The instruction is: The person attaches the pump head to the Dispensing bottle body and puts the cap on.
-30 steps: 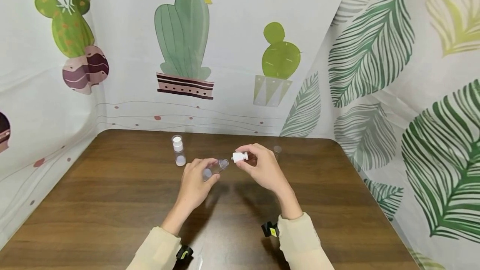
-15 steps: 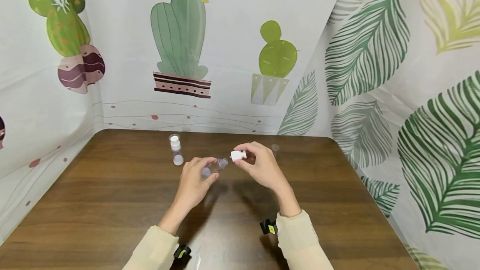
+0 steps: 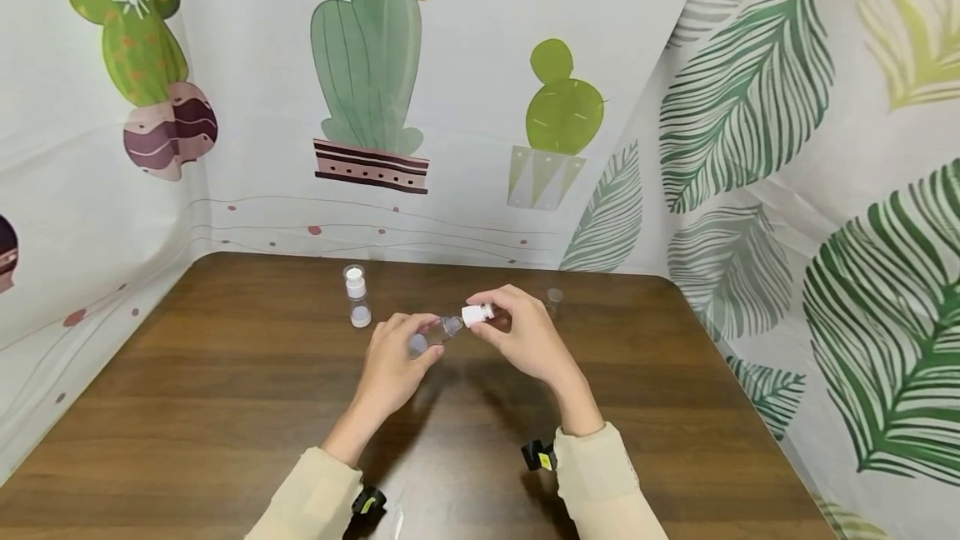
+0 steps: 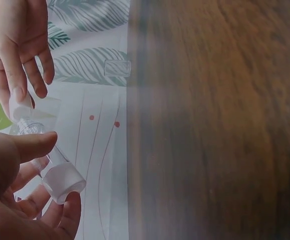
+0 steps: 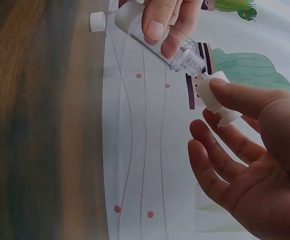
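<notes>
My left hand grips a small clear bottle with a white base inside, tilted so its threaded neck points up and to the right. Between thumb and fingers of my right hand is a white pump top, lying on its side. Its lower end is right at the mouth of the bottle, lined up with the neck. In the left wrist view the bottle shows below the thumb, and the pump top meets it from above.
A second bottle with a white pump and clear cap stands at the back left of the brown table. A small clear cap stands behind my right hand. A patterned cloth hangs along the table's back edge.
The pump top and the bottle's neck have come together, closing the small gap that was between them. Both hands keep their hold, and the head view shifts slightly.
</notes>
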{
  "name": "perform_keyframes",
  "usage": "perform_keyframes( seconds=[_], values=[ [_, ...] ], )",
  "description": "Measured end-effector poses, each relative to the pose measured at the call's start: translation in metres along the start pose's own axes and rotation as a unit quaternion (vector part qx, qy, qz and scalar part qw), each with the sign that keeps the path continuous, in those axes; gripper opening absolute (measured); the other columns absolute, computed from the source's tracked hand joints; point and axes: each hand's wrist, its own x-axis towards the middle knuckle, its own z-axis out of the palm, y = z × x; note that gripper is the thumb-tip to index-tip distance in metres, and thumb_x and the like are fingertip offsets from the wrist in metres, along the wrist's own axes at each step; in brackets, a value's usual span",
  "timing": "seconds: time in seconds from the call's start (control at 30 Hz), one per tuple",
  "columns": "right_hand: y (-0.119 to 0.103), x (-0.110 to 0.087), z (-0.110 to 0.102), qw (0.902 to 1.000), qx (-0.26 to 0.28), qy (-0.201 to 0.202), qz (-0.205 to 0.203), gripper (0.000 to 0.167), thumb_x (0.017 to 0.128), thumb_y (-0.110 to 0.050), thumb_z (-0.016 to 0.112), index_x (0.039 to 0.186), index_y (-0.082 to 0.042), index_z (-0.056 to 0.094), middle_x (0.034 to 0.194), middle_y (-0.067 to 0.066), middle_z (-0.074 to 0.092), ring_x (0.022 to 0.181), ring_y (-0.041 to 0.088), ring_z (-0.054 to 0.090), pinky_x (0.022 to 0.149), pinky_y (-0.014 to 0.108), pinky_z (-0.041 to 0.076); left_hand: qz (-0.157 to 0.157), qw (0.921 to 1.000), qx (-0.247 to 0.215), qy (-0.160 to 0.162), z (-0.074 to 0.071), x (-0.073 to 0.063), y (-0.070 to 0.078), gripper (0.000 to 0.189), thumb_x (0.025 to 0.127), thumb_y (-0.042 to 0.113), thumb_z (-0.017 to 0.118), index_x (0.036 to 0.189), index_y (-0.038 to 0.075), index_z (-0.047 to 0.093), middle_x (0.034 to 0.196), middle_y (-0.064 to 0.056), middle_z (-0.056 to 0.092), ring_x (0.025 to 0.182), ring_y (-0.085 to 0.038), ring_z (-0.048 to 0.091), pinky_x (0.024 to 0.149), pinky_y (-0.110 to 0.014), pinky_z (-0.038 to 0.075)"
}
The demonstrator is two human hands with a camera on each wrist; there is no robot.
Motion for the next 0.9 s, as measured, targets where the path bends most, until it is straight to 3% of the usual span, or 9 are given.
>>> perform_keyframes(
  seconds=[0.2,0.4,0.63,0.9],
  values=[
    [0.0014,0.0005,0.0022,0.9997,0.009,-0.009,-0.020,0.028,0.092,-0.003,0.082,0.119,-0.004,0.076,0.106,0.007,0.069,0.094,0.029,0.069,0.085,0.048,0.062,-0.005,1.0000,0.001,-0.006,0.0008,0.0007,0.0020,0.040,0.086,0.012,0.089,0.124,0.012,0.076,0.112,-0.010,0.072,0.103,-0.031,0.058,0.087,-0.047,0.044],
    [0.0019,0.0001,0.0032,0.9995,0.006,-0.017,-0.027,0.028,0.092,-0.003,0.082,0.120,-0.007,0.077,0.108,0.006,0.069,0.097,0.035,0.070,0.085,0.048,0.062,-0.007,0.9999,0.002,-0.012,0.0015,0.0009,0.0017,0.041,0.086,0.014,0.089,0.124,0.012,0.076,0.113,-0.008,0.072,0.104,-0.030,0.058,0.088,-0.046,0.044],
    [0.0008,0.0001,0.0048,0.9992,-0.008,-0.023,-0.033,0.032,0.091,-0.003,0.083,0.121,-0.009,0.074,0.105,0.004,0.069,0.092,0.026,0.069,0.082,0.044,0.061,-0.009,0.9999,-0.003,-0.013,0.0015,0.0007,0.0021,0.040,0.086,0.014,0.089,0.124,0.013,0.076,0.113,-0.007,0.072,0.104,-0.030,0.058,0.088,-0.046,0.044],
    [0.0012,0.0005,0.0064,0.9991,0.000,-0.024,-0.034,0.025,0.090,-0.001,0.084,0.112,-0.008,0.072,0.101,0.005,0.068,0.093,0.035,0.069,0.081,0.049,0.061,-0.011,0.9997,-0.006,-0.018,0.0020,-0.0005,0.0036,0.041,0.086,0.014,0.089,0.124,0.013,0.076,0.113,-0.007,0.071,0.105,-0.029,0.058,0.088,-0.045,0.044]
  ],
)
